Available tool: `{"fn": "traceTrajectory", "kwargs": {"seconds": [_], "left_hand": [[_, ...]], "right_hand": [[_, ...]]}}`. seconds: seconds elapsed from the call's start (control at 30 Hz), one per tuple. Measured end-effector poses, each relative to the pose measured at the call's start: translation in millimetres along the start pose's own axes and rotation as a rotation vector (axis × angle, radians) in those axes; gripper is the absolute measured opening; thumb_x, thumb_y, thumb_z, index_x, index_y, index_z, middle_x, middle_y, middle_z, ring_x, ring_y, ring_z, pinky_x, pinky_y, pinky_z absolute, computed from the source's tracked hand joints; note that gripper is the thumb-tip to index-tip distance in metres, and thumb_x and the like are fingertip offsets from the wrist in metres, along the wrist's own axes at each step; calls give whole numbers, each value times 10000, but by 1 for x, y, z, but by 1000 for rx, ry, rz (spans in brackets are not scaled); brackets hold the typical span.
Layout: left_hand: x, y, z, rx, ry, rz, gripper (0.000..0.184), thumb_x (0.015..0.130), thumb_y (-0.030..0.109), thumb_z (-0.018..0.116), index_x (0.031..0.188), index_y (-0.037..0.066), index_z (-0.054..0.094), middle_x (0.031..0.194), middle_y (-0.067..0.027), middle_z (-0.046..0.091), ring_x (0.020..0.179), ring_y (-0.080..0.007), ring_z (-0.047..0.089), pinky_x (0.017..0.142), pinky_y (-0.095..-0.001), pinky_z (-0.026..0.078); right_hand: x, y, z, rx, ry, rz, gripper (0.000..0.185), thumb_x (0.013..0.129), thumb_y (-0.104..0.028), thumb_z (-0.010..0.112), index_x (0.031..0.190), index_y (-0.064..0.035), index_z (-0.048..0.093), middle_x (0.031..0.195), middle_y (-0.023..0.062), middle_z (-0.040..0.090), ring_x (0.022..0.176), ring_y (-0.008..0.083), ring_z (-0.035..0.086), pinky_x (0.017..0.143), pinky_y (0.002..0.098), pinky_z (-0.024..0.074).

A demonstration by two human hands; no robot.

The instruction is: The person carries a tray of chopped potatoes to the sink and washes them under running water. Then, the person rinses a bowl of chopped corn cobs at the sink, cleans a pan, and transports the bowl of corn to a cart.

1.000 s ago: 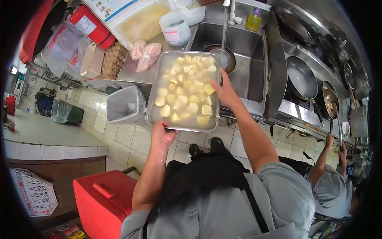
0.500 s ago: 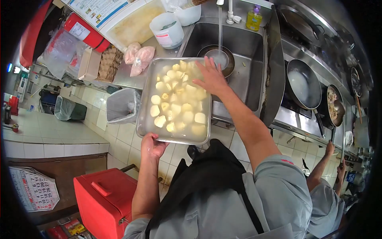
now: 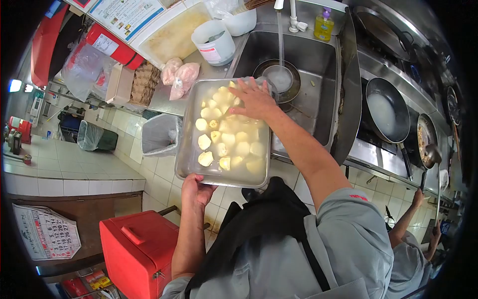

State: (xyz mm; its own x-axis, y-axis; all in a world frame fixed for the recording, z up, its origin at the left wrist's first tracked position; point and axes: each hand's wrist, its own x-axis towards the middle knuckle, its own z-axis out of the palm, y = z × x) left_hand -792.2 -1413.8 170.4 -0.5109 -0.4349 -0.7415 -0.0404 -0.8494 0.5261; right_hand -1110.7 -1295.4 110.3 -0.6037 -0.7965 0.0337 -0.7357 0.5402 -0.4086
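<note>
Metal tray [image 3: 228, 183] holds pale chunks [image 3: 204, 142] in cloudy water [image 3: 238, 173] (left hand [image 3: 196, 189] gripping its rim, right hand [image 3: 256, 102] splayed).

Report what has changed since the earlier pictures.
The right hand let go of the right rim of the tray and moved left over the pale pieces at the far end. The tray came slightly toward the person, uncovering more of the pan in the sink. The left hand still holds the near edge; tap water still runs.

Pale yellow chunks [image 3: 228, 139] in a silver-grey tray [image 3: 224, 182]
Black apron [image 3: 259, 224], grey shirt [image 3: 353, 239], plain red box [image 3: 132, 254], yellow soap bottle [image 3: 323, 29] with purple top, off-white floor tiles [image 3: 166, 167] in a grid.
</note>
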Motion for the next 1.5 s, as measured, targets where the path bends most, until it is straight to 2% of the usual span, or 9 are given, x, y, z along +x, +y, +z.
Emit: {"fn": "traceTrajectory", "kwargs": {"seconds": [0.33, 0.43, 0.63, 1.03, 1.13, 1.23, 1.5], "left_hand": [[-11, 10, 11, 66, -63, 18, 689, 756, 31, 447, 1436, -44, 373, 1494, -219, 419, 1367, -435, 431, 1123, -678, 372], [-18, 13, 20, 87, -65, 19, 694, 750, 37, 458, 1435, -38, 376, 1486, -212, 426, 1369, -431, 431, 1123, -680, 372], [-25, 17, 27, 109, -78, 35, 634, 764, 37, 457, 1390, -47, 409, 1453, -224, 450, 1360, -438, 436, 1128, -686, 368], [-37, 22, 42, 178, -2, 82, 540, 805, 57, 472, 1332, -54, 440, 1386, -240, 479, 1309, -439, 468, 1079, -676, 426], [-43, 24, 50, 206, 19, 89, 526, 813, 72, 480, 1323, -50, 448, 1369, -233, 495, 1296, -433, 482, 1066, -672, 435], [-47, 26, 55, 219, -25, 92, 613, 799, 96, 483, 1397, -20, 411, 1437, -212, 440, 1340, -431, 434, 1082, -681, 381], [-51, 29, 60, 276, -16, 116, 538, 850, 133, 489, 1369, -3, 444, 1392, -198, 487, 1311, -425, 456, 1065, -662, 401]], "right_hand": [[0, -7, -5, 53, -41, 15, 934, 841, -790, 561, 1610, -351, 262, 1708, 75, 137, 1559, 416, 66, 1180, 732, 61], [2, -7, 0, 78, -5, 23, 937, 823, -801, 553, 1605, -370, 271, 1707, 51, 157, 1556, 431, 71, 1194, 711, 33], [4, -10, 8, 131, 17, 52, 931, 825, -798, 555, 1602, -367, 280, 1705, 54, 163, 1555, 437, 60, 1200, 701, 35], [5, -15, 12, 229, 60, 100, 906, 830, -782, 576, 1587, -353, 324, 1682, 52, 228, 1545, 449, 85, 1160, 743, 165], [6, -16, 8, 230, 29, 116, 909, 824, -787, 579, 1587, -365, 319, 1686, 42, 223, 1543, 453, 89, 1153, 751, 170], [7, -15, 10, 255, 12, 124, 921, 812, -800, 581, 1587, -379, 314, 1692, 33, 210, 1544, 454, 85, 1152, 747, 175], [10, -14, 12, 303, -48, 156, 962, 790, -825, 587, 1594, -389, 291, 1702, 40, 179, 1548, 456, 56, 1167, 731, 138]]}}
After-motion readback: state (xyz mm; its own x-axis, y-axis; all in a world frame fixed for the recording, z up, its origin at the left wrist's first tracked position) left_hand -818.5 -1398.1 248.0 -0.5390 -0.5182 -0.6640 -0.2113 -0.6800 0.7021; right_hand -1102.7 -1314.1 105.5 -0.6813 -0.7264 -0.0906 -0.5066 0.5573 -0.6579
